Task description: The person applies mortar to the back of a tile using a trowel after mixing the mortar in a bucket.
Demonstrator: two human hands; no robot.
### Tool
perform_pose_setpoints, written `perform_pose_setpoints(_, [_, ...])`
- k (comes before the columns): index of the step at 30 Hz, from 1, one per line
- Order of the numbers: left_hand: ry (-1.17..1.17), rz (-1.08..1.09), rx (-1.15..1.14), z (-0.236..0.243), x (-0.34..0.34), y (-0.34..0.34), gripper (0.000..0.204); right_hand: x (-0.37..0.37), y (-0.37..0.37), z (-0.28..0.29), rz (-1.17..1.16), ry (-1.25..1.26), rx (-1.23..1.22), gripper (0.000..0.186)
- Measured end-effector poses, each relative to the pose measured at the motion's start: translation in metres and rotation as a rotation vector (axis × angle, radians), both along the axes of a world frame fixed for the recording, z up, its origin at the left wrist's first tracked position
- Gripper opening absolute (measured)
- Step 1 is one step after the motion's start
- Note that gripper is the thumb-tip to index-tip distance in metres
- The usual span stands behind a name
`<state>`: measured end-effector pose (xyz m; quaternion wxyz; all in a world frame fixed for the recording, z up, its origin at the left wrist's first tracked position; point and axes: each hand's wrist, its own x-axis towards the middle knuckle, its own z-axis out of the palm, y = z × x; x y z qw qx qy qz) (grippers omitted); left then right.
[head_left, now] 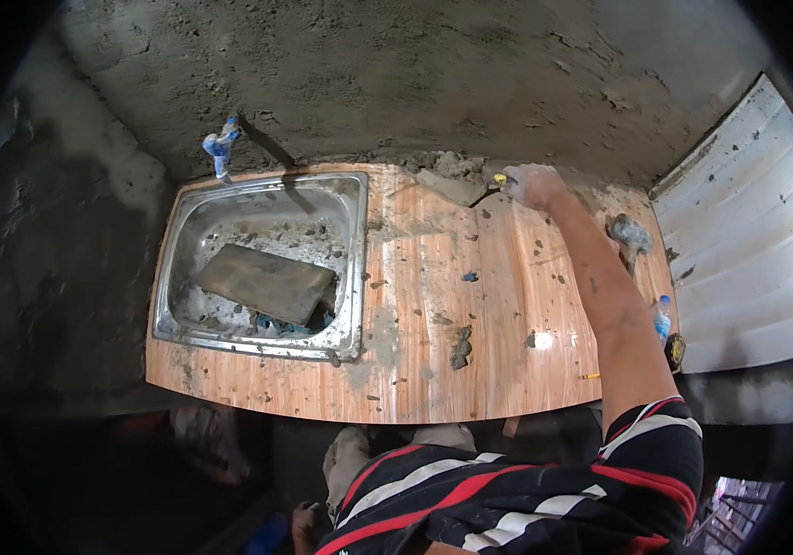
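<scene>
My right hand [531,188] grips the yellow handle [501,180] of a trowel, whose blade [447,190] lies low along the back of the wood-patterned counter [424,370], beside a ridge of wet mortar [461,164] at the grey rendered wall [369,83]. My left hand [306,520] hangs low at the bottom edge, small and dim, fingers curled; whatever they may hold is hidden. Left of the trowel sits a steel sink [352,268] spattered with mortar, a grey slab [267,282] lying inside it. Mortar lumps [460,347] dot the counter.
A blue-and-white wrapped tap [219,148] projects above the sink. At the counter's right stand a mallet [630,239], a water bottle [663,316] and a tape measure [675,351], with a pencil [589,376] near the front edge. A pale corrugated panel [739,259] leans at right.
</scene>
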<state>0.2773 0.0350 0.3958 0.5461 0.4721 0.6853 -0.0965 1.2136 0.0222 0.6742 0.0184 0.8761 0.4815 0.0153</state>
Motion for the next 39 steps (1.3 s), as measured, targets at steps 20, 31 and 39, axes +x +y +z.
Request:
perform_pose_setpoints(20, [0.074, -0.417, 0.044, 0.009, 0.025, 0.096, 0.038, -0.084, -0.086, 0.028, -0.130, -0.192, 0.243, 0.030])
perform_pose_setpoints(31, [-0.022, -0.886, -0.193, -0.057, 0.095, 0.323, 0.033, -0.331, -0.229, 0.089, -0.620, -0.450, 0.218, 0.026])
perform_pose_setpoints(39, [0.031, -1.000, -0.286, -0.079, 0.153, 0.401, 0.029, -0.599, -0.317, 0.122, -1.064, -0.520, 0.151, 0.031])
